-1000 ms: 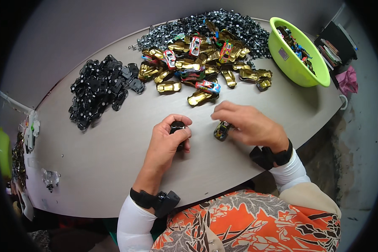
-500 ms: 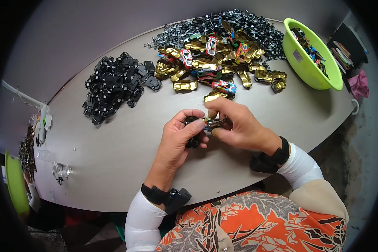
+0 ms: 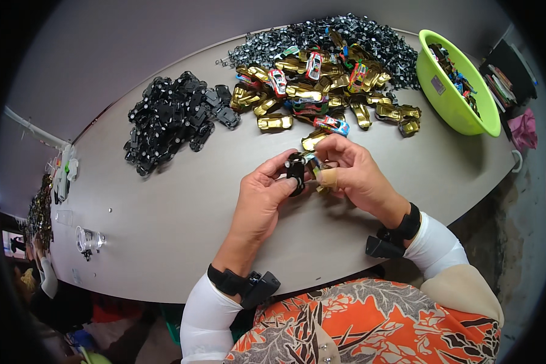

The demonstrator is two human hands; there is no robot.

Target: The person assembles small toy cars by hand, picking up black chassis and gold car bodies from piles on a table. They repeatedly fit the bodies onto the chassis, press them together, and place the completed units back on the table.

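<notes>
My left hand (image 3: 264, 193) grips a small black toy-car chassis (image 3: 296, 171) with wheels, held up above the grey table (image 3: 164, 224). My right hand (image 3: 352, 173) presses a gold toy-car body (image 3: 319, 172) against that chassis; most of the body is hidden by my fingers. Both hands meet just in front of a heap of gold and coloured toy-car bodies (image 3: 321, 91). One gold body (image 3: 313, 139) lies just beyond my right fingers.
A pile of black chassis (image 3: 176, 118) lies at the left back. Behind the bodies is a heap of dark wheel parts (image 3: 352, 36). A lime-green bowl (image 3: 452, 109) with assembled cars stands at the right back. A small clear object (image 3: 88, 239) sits near the left edge.
My hands came together from apart on the table and lifted; the chassis and gold body are now joined between my fingers.
</notes>
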